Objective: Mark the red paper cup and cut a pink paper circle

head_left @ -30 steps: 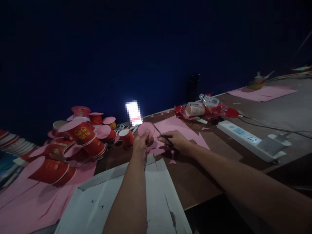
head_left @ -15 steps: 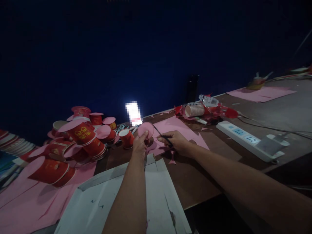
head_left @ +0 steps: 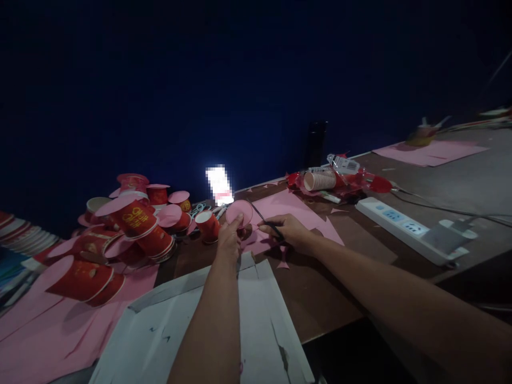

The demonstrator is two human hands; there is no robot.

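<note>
My left hand (head_left: 231,238) is closed on a round pink paper disc (head_left: 237,210), its thumb flat on the near face. The fingers behind the disc are mostly hidden. In my right hand (head_left: 291,233) is a pair of dark-handled scissors (head_left: 274,229), with the blades pointing up and left to the disc's right edge. Whether the blades touch the paper I cannot tell. Beneath both hands lies a pink paper sheet (head_left: 296,210). Just left of the disc, a red paper cup (head_left: 207,228) leans on its side with its pale mouth showing.
Red cups with pink discs (head_left: 138,218) pile up on the left. A white cardboard box (head_left: 160,325) lies in front, under my left forearm. On the right are a power strip (head_left: 394,221) and a plastic-wrapped stack of cups (head_left: 320,180). A bright phone screen (head_left: 220,185) glows behind.
Almost nothing differs. The scissors' blade tips have shifted very slightly near the disc's edge, and the view has moved a touch. Both hands keep their hold.
</note>
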